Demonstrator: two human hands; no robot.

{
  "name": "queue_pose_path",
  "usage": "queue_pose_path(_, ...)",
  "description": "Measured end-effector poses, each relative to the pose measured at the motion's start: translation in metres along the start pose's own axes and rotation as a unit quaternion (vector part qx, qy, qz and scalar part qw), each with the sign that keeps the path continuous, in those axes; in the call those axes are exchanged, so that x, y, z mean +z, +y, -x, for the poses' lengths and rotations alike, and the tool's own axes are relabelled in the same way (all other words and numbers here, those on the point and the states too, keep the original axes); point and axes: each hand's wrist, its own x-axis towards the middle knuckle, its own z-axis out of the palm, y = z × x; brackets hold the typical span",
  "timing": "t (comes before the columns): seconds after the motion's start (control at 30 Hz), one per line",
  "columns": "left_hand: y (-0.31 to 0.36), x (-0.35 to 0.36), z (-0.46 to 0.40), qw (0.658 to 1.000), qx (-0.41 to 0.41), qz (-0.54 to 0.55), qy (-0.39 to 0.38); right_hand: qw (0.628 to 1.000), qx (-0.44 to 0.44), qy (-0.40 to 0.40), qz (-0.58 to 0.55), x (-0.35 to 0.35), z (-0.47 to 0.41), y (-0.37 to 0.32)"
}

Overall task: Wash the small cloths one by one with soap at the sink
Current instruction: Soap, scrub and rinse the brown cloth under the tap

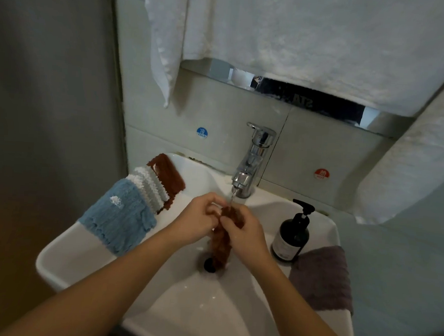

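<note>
At a small white sink [62, 256] set into a corner, my two hands meet under the running tap [252, 159], with a grey wall close on the left and a tiled wall close behind. My left hand [199, 218] and right hand [243, 227] both have their fingers curled, pinching the top of a brown cloth [220, 248] right where the stream of water lands. The rest of that cloth hangs twisted below my hands, its lower end reaching the dark drain [209, 265] in the bowl.

Open room is tight. The sink's left rim carries an overlapping row of cloths: a blue cloth [119, 216] nearest me, draping over the outer edge, then a white and grey cloth [150, 189], then a second brown cloth [170, 173] by the back wall. On the right rim stands a dark soap pump bottle [292, 234], just beside my right wrist, and a purple cloth [323, 278] lies next to it, hanging over the sink's right edge. The bowl in front of the drain, between my forearms, is bare and wet.

A white towel [301, 37] hangs overhead, covering most of a mirror. Blue "cold" [201, 132] and red "hot" [322, 173] stickers mark the tiles on either side of the tap.
</note>
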Motion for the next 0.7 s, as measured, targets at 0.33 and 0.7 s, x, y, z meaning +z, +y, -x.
queue_pose_path(0.33, -0.017, -0.015, -0.008, 0.957, -0.045, -0.249, -0.142, 0.969, 0.094, 0.06, -0.221, 0.0, -0.011, -0.009)
queue_pose_path(0.7, -0.013, -0.021, -0.014, 0.992, -0.111, 0.033, 0.053, 0.979, 0.045, 0.096, 0.174, -0.009, -0.014, 0.021)
